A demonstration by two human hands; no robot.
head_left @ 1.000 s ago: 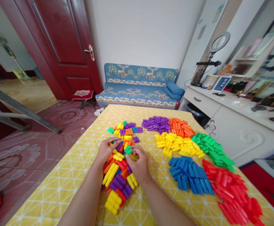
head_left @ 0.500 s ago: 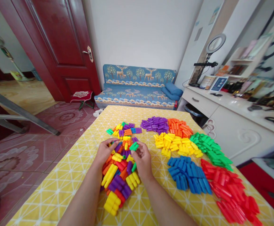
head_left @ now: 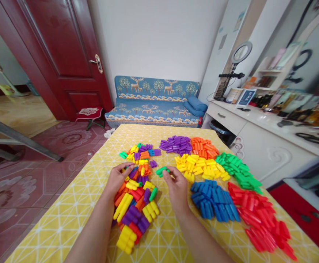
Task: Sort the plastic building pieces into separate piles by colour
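My right hand (head_left: pixel 176 187) pinches a small green block (head_left: pixel 162 171) just above the yellow patterned tablecloth (head_left: pixel 71 212), to the right of a mixed pile of coloured blocks (head_left: pixel 136 204). My left hand (head_left: pixel 117 178) rests on the left top of that mixed pile, fingers curled over the blocks. To the right lie sorted heaps: purple (head_left: pixel 175 144), orange (head_left: pixel 204 147), yellow (head_left: pixel 200 168), green (head_left: pixel 237 169), blue (head_left: pixel 214 200) and red (head_left: pixel 260 219).
A smaller mixed cluster of blocks (head_left: pixel 140 152) lies farther back on the table. Beyond the table are a blue patterned sofa (head_left: pixel 154 100), a dark red door (head_left: pixel 57 54), a white cabinet (head_left: pixel 260 146) with a ring light (head_left: pixel 240 54), and a metal ladder (head_left: pixel 14 138) at left.
My right hand has lifted a green block out of the mixed pile and carried it rightward, toward the sorted heaps. My left hand stayed on the pile.
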